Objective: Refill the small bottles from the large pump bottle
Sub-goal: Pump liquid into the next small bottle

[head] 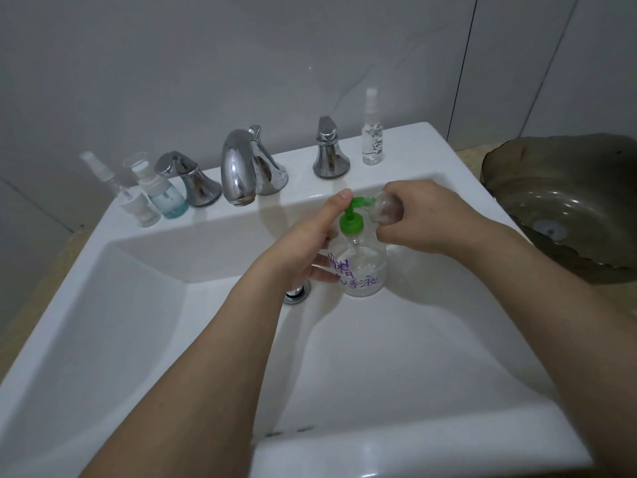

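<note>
Here the whole step turns on how the green nozzle (pixel 362 202) meets the mouth of the small bottle (pixel 386 208). The large pump bottle (pixel 362 263) stands upright in the basin of the sink (pixel 144 339), close to the drain (pixel 297 293), and its spout points to the person's right. The right hand (pixel 424 219) curls around the small clear bottle and holds it on its side, so that its long axis runs nearly level, in line with the spout, with the opening turned left against the nozzle tip. Whether the tip is actually inside the mouth cannot be told.

The left hand (pixel 310 243) grips the pump bottle's body from the left, and its thumb (pixel 339 201) rests on top of the pump head, the nearer hand for pressing.

I judge that a downward press comes next, and it calls for the small bottle to follow the dipping spout, or liquid may miss the opening.
</note>
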`<control>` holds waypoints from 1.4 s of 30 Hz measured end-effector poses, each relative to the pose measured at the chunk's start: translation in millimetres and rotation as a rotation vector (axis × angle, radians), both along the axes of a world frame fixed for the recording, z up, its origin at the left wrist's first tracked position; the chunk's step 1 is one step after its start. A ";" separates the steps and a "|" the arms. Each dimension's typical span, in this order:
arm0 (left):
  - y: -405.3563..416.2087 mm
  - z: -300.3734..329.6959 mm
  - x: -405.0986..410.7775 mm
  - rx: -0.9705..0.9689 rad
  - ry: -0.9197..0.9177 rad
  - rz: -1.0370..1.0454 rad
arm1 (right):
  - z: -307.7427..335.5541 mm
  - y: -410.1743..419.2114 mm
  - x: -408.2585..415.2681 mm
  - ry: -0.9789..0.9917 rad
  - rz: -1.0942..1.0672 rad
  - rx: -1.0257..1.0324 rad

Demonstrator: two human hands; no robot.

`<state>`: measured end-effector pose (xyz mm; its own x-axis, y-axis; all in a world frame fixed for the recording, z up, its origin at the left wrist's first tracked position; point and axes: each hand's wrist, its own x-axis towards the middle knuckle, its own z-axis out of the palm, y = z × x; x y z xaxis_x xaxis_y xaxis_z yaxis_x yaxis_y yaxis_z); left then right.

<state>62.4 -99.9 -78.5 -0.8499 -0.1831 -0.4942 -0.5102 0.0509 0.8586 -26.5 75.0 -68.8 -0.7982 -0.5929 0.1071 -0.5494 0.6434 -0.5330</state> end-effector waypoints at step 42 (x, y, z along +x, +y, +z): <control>1.6 -2.3 3.6 -0.062 0.062 0.060 | -2.8 -1.4 -0.3 0.038 0.033 0.076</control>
<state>66.1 -98.3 -80.9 -0.8652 -0.2625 -0.4271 -0.4598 0.0757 0.8848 -26.8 73.6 -71.6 -0.7740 -0.6266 0.0911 -0.5902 0.6620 -0.4619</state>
